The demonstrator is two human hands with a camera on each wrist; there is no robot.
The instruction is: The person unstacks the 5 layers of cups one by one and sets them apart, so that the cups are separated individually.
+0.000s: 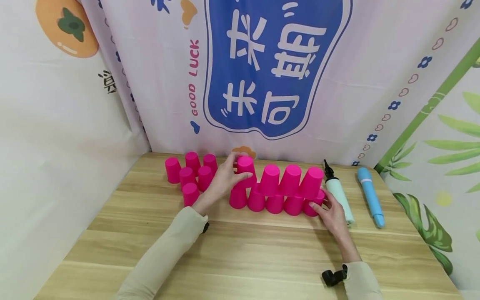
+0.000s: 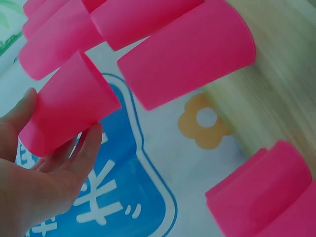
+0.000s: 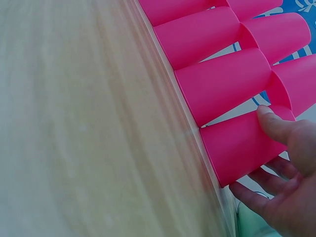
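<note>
Pink cups stand upside down in two levels on the wooden table. My left hand holds one pink cup between thumb and fingers, over the left end of the bottom row. In the left wrist view this held cup is tilted and apart from the bottom end cup. Three upper cups rest across the bottom row to the right. My right hand grips the rightmost bottom cup, thumb on the near side and fingers on the outer side.
Several more pink cups stand in a loose group at the left. A pale green hand pump with a black nozzle lies just right of the right hand. Beyond it lies a blue stick-like object. A printed cloth hangs behind the table.
</note>
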